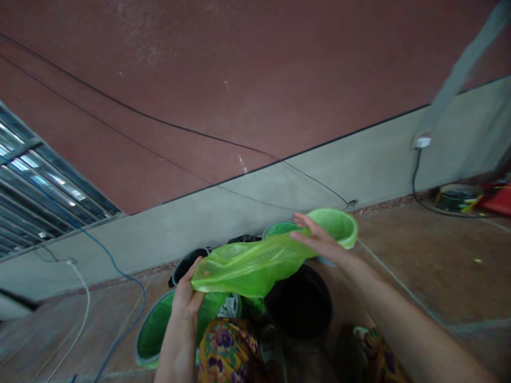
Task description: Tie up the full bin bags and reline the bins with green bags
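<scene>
A thin green plastic bag point(247, 260) is stretched sideways between my two hands. My left hand point(187, 295) grips its left end, thumb on top. At the upper right end, my right hand point(319, 239) holds the bag between thumb and fingers. Just below the bag stands a black bin point(301, 308), its mouth facing up and dark inside. Left of my left wrist is a bin lined with green plastic point(154, 327). Behind my right hand sits a light green lined bin point(337, 226).
Another green-lined bin point(279, 229) and a dark bin point(191, 263) stand by the wall. A blue cable point(120, 271) and a white cable point(85, 298) cross the floor at left. A plug point(422, 141) sits in the wall at right, near a round tin point(458, 198).
</scene>
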The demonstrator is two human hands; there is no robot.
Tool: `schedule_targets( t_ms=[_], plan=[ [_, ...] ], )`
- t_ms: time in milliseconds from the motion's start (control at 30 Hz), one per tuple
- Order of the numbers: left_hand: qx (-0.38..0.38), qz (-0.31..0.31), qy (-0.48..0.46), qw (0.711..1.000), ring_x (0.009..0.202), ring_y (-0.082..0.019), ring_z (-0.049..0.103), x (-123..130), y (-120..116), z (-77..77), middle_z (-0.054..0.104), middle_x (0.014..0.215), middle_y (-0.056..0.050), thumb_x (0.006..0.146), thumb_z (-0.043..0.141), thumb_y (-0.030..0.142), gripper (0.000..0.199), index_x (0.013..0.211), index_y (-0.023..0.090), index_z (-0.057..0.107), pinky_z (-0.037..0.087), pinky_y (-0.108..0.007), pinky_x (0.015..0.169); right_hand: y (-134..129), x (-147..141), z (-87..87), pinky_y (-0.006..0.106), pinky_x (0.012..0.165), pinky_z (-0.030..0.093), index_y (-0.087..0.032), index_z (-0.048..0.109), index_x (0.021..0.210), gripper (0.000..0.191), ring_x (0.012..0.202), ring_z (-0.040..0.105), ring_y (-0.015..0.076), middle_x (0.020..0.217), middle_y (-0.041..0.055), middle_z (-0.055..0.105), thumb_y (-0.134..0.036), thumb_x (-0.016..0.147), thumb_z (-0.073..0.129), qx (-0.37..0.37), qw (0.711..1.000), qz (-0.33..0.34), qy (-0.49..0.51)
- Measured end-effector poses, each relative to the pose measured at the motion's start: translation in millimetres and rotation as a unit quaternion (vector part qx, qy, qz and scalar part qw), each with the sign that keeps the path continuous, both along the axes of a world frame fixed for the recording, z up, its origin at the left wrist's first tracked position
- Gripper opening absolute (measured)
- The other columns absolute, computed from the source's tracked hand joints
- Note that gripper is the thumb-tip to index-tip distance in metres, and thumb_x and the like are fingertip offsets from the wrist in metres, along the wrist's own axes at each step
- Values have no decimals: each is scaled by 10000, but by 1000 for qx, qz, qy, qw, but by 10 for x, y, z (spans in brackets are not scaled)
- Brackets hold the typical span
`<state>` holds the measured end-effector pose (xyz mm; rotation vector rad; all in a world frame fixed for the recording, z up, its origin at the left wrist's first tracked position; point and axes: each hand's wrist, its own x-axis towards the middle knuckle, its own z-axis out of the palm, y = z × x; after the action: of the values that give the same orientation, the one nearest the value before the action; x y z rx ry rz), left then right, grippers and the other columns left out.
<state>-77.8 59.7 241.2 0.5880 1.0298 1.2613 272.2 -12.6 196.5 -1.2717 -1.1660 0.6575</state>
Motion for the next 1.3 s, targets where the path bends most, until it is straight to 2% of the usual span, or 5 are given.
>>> schedule_targets(
  t_ms=[100,233,500,1067,1300],
  plan=[
    [-1,-4,-27,1000,744,-165,701,51,-28,62,735,834,-54,834,582,112,153,940,140,688,585,-303,766,-14,-169,-118,381,920,486,-221,576,1319,756,1067,639,268,1217,109,672,-326,608,811,-50,974,100,-194],
    [143,56,-103,983,917,-164,688,43,-22,-55,736,909,-21,816,660,267,69,826,202,679,540,-311,882,50,-233,-221,322,763,489,-181,724,773,89,816,670,236,811,73,731,-174,698,676,-89,942,109,-304],
    [70,-67,54,994,797,-173,698,658,41,-753,739,892,-55,635,832,240,340,931,157,687,526,-310,802,23,-328,-114,235,531,463,-173,693,765,309,560,593,132,653,-6,684,-476,765,637,-123,967,224,21],
    [76,132,95,984,529,-96,585,245,113,-200,652,635,13,829,627,230,136,735,130,633,492,-224,595,8,621,-58,203,374,342,-179,649,642,364,437,484,79,552,-26,621,-348,428,889,-60,947,-145,282],
    [128,67,93,985,397,-38,411,97,103,65,513,520,71,859,614,398,253,825,148,627,473,-196,578,51,592,-80,232,414,383,-201,611,654,382,464,514,103,556,-20,614,-437,479,854,-3,937,-161,310]
  ],
)
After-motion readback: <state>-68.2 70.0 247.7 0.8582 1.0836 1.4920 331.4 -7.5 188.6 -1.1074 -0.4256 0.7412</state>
